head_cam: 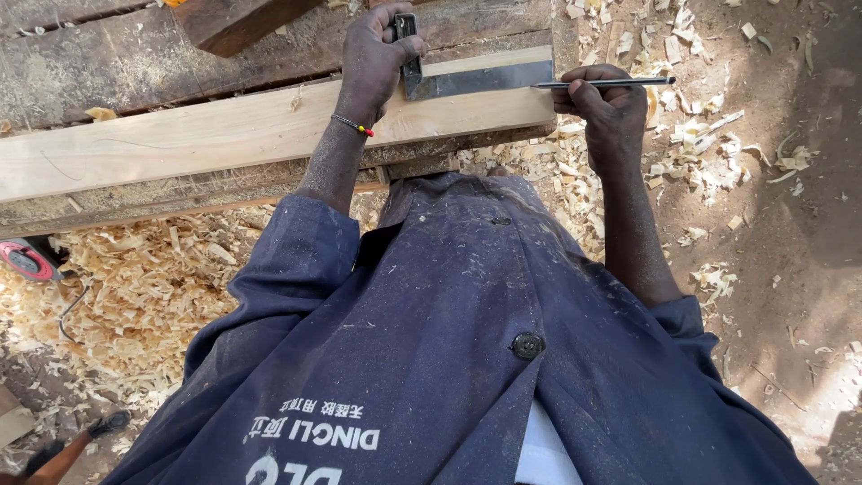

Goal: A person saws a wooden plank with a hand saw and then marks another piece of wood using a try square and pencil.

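Note:
A pale wooden plank (224, 135) lies across a weathered workbench (135, 63). My left hand (375, 56) presses the stock of a metal try square (467, 81) against the plank near its right end, the blade lying flat along the wood. My right hand (603, 103) holds a thin dark pencil (611, 83), its tip touching the plank beside the blade's end. A beaded bracelet (352, 126) circles my left wrist. My dark blue work coat fills the lower view.
Wood shavings (135, 287) and chips cover the dirt ground under and right of the bench. A red-rimmed tool (27, 260) lies at the left edge. A dark timber block (238, 22) rests on the bench's far side.

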